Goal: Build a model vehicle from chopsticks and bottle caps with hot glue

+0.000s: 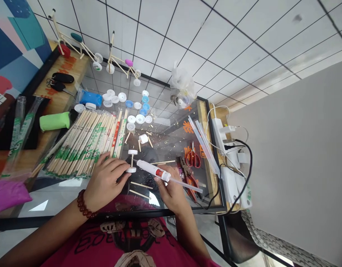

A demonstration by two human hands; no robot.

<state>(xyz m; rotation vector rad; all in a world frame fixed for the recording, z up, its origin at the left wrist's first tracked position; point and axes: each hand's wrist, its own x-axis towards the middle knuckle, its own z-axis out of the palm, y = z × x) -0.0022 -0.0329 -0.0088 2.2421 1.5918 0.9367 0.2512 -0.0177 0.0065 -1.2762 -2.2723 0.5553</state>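
My left hand [108, 180] pinches the near white bottle cap [131, 170] of a small axle piece, two caps joined by a short stick [132, 160]. My right hand [171, 187] is wrapped round a white hot glue gun [151, 169] with a clear glue stick [187, 184] poking out of its rear. The gun's nozzle points left and lies close to the stick between the caps; whether it touches, I cannot tell. Beyond them stands a white cap with short stick legs [143, 139]. Cut stick pieces [140, 190] lie between my hands.
Wrapped chopsticks [84, 144] spread across the left. Loose white and blue caps [140, 118] lie further back, near two stick-and-cap models [118, 61]. On the right are red-handled scissors [193, 157], pliers [187, 178], spare glue sticks [204, 144] and power strips [219, 135] with cables.
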